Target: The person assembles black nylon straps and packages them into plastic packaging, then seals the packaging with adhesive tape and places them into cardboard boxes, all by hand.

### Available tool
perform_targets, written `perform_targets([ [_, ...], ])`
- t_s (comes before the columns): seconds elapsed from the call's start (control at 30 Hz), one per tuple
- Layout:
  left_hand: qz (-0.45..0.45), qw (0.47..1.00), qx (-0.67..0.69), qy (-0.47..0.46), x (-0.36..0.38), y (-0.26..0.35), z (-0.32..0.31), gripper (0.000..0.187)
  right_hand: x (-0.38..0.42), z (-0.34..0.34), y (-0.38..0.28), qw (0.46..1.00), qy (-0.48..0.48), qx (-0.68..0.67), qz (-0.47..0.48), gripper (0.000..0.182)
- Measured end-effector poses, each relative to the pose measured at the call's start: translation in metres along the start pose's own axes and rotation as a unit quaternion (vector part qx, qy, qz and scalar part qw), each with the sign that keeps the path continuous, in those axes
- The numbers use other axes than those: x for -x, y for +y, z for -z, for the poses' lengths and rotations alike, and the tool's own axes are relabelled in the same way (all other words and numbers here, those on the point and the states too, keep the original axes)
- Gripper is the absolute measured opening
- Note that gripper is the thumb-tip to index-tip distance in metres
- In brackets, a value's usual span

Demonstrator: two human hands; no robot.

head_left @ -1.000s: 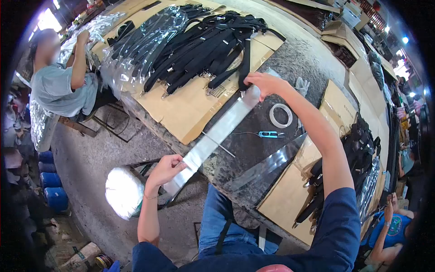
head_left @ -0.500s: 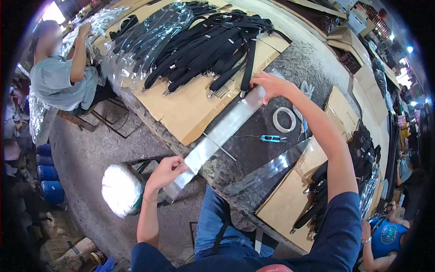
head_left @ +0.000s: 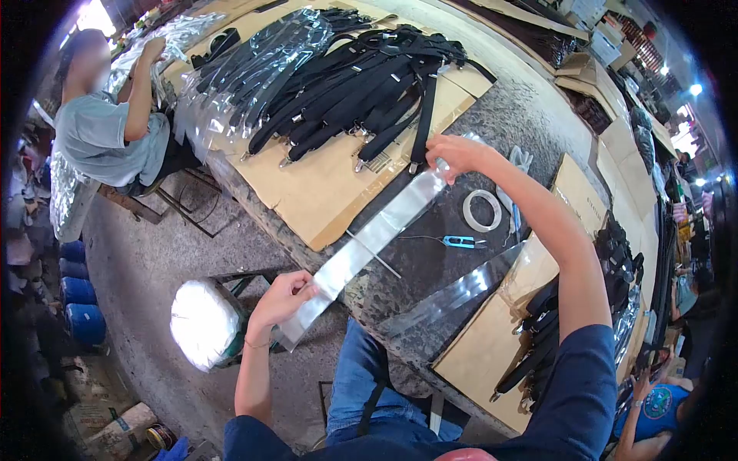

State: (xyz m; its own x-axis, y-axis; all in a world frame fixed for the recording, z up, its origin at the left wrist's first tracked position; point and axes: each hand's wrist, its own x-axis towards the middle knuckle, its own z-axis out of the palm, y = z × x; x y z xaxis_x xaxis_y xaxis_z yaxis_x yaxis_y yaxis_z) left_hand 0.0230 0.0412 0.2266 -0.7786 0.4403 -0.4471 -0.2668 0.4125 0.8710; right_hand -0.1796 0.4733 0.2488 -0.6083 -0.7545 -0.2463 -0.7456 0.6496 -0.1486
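A long, narrow clear plastic bag (head_left: pixel 367 244) stretches slantwise over the table's near edge. My left hand (head_left: pixel 281 304) pinches its near end, thumb against fingers, past the table edge. At the far end, my right hand (head_left: pixel 460 157) has its fingers closed on the plastic. Close to the right hand lie the clip ends of black suspenders (head_left: pixel 361 88), heaped on cardboard (head_left: pixel 307 207). Blue thread snips (head_left: pixel 460 241) and a roll of clear tape (head_left: pixel 482 211) rest on the dark tabletop right of the bag. A thin pale rod (head_left: pixel 377 255) crosses the bag.
Another clear plastic bag (head_left: pixel 461 288) lies flat nearer me. More black suspenders (head_left: pixel 542 338) are on cardboard at right. A wrapped white bundle (head_left: pixel 204 324) stands left of my left hand. One person (head_left: pixel 115 138) sits at the far left; another (head_left: pixel 657 407) is at lower right.
My right hand has curled more tightly at the bag's far end, where the plastic now bunches. The left hand has barely moved. The whole view has shifted slightly.
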Motion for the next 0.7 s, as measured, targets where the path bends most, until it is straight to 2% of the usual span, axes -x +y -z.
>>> perform_targets([
  [0.07, 0.007, 1.000, 0.006, 0.000, -0.001, -0.001, -0.002, 0.015, 0.002, 0.000, -0.005, 0.998, 0.021, -0.054, 0.011, 0.047],
  [0.13, -0.003, 1.000, -0.012, 0.006, -0.001, -0.003, -0.003, 0.016, 0.003, 0.000, -0.010, 0.990, -0.026, -0.091, -0.102, 0.048],
  [0.23, -0.015, 1.000, 0.021, 0.007, 0.000, -0.004, -0.007, 0.016, 0.004, -0.004, -0.009, 0.991, -0.037, -0.059, -0.116, 0.045],
  [0.37, -0.043, 0.999, 0.018, 0.001, -0.008, -0.020, -0.007, 0.019, 0.004, -0.008, -0.012, 0.999, -0.017, -0.006, -0.049, 0.045],
  [0.43, -0.092, 0.992, 0.087, 0.019, -0.012, -0.009, -0.009, 0.028, 0.005, -0.006, -0.016, 0.996, -0.020, 0.078, -0.025, 0.041],
  [0.47, -0.064, 0.994, 0.093, 0.000, -0.015, -0.005, -0.006, 0.038, 0.004, -0.011, -0.016, 0.996, 0.012, 0.084, -0.007, 0.035],
  [0.5, -0.062, 0.994, 0.093, 0.002, -0.021, -0.002, -0.002, 0.038, 0.002, -0.014, -0.013, 0.997, 0.012, 0.082, -0.005, 0.035],
  [0.57, -0.013, 1.000, 0.006, -0.026, -0.033, 0.007, 0.000, 0.042, -0.003, -0.015, -0.015, 0.997, -0.013, 0.008, -0.072, 0.031],
  [0.7, 0.031, 1.000, 0.003, 0.000, -0.034, 0.023, -0.002, 0.037, 0.002, -0.002, -0.026, 0.991, -0.050, 0.031, -0.119, 0.032],
])
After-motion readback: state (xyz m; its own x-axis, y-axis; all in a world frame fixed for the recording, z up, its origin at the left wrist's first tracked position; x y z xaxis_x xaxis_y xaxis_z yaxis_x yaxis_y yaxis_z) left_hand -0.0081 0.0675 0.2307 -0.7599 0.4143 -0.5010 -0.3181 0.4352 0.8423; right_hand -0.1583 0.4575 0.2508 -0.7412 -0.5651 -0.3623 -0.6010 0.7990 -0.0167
